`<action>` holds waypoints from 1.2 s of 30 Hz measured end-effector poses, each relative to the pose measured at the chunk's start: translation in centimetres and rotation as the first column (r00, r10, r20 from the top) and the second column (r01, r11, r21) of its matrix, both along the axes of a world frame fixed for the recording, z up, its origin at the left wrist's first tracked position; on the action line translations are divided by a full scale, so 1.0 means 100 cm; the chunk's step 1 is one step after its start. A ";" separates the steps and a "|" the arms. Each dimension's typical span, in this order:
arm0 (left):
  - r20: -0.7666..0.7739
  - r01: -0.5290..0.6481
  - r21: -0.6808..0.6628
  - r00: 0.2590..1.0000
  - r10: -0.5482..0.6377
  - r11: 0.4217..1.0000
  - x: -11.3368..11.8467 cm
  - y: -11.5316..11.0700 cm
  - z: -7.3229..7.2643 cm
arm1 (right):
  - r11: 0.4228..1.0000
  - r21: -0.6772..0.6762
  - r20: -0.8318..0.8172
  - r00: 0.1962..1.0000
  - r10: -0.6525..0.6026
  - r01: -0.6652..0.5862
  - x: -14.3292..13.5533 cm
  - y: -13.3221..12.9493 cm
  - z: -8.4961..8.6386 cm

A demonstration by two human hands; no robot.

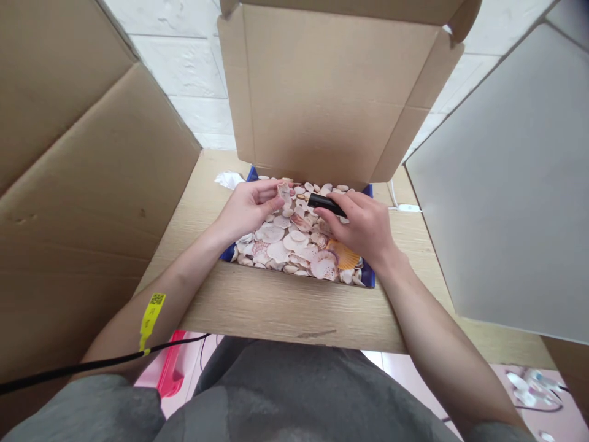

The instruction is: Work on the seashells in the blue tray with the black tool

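Over a shallow blue-sided cardboard box [368,275], my left hand [246,209] pinches a small pale seashell [284,194] between thumb and fingers. My right hand [365,224] wraps round a black pen-shaped mini drill [324,203] with a brass-coloured tip. The tip points left at the shell; whether they touch I cannot tell. Beneath both hands, many white and pinkish shells [278,250] fill the box. An orange scallop shell [345,255] lies near its right front corner, beside a purplish scallop shell [324,265].
The box's cardboard lid [331,86] stands raised at the back. A wooden table [285,307] carries the box, with a crumpled white piece [229,179] at its left. Large cardboard [83,184] and a grey panel [506,184] flank it. A white cable switch [407,208] lies right.
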State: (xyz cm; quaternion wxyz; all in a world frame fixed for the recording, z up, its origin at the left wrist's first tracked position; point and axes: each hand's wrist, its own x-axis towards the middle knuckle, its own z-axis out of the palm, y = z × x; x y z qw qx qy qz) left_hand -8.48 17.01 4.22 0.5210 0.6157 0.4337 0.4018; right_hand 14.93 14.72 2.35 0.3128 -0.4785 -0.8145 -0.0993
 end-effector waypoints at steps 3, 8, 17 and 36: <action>0.004 0.000 0.006 1.000 0.000 1.000 0.000 0.000 0.000 | 1.000 -0.013 -0.002 1.000 0.004 -0.004 0.000 0.000 0.000; -0.004 0.026 0.012 1.000 -0.026 1.000 0.000 0.000 -0.001 | 1.000 -0.012 -0.006 1.000 0.005 -0.005 0.000 0.000 -0.001; -0.086 0.078 0.024 0.993 -0.076 0.997 0.000 -0.001 0.001 | 0.999 0.016 -0.035 0.999 0.042 -0.041 0.002 0.002 0.002; 0.017 0.001 -0.009 1.000 -0.001 1.000 0.001 -0.002 0.000 | 0.999 0.025 -0.077 0.997 0.029 -0.027 0.004 0.004 0.000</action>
